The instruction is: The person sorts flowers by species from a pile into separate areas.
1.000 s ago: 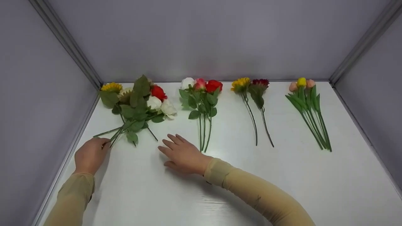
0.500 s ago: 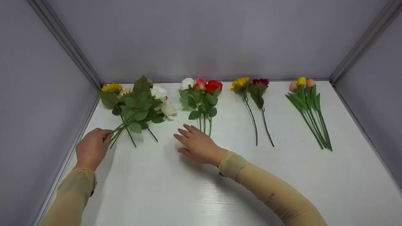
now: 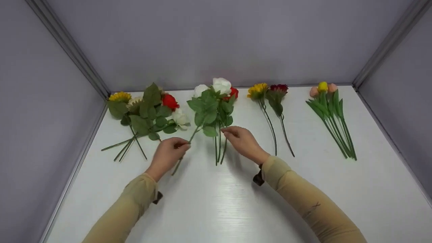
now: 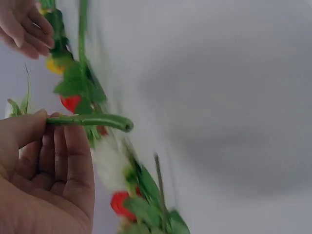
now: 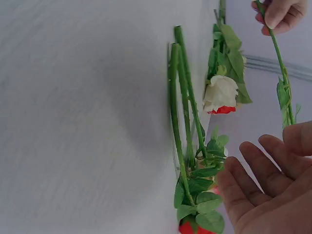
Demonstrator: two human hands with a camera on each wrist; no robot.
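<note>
My left hand pinches the green stem of a white rose between thumb and fingers. The rose is lifted and tilted, its leaves overlapping a row of roses at the middle back. Of that row, a white rose and a red rose show, while the pink bloom is hidden. In the left wrist view, the cut end of the held stem juts past the fingertips. Just right of the row's stems, my right hand hovers with loosely bent fingers, holding nothing.
At the left lies a mixed pile with a sunflower, a red rose and a white rose. Right of centre are a yellow flower and a dark red flower. Tulips lie far right. Grey walls enclose the white table.
My left hand has pulled a white rose out of the left pile and carried it right, over the middle roses. My right hand has moved right and a little farther back.
</note>
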